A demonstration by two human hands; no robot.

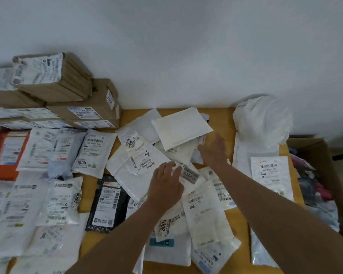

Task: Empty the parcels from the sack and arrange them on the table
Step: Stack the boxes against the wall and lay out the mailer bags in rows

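Table (240,218) mostly hidden by parcels; left hand (165,184) flat, right hand (214,150) relaxed.

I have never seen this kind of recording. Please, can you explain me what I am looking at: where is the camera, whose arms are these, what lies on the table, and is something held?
There is one picture, from a camera worn on a person's head, looking forward and down. No robot is here: the two bare arms belong to that person.

The wooden table is covered with mail parcels. On the left they lie in tidy rows, for example a black parcel and an orange parcel, with stacked cardboard boxes behind. In the middle is an unsorted heap of white parcels. The crumpled white sack sits at the back right.

The left hand rests on a white parcel in the heap; whether it grips it I cannot tell. The right hand reaches over the heap with straight fingers and holds nothing.
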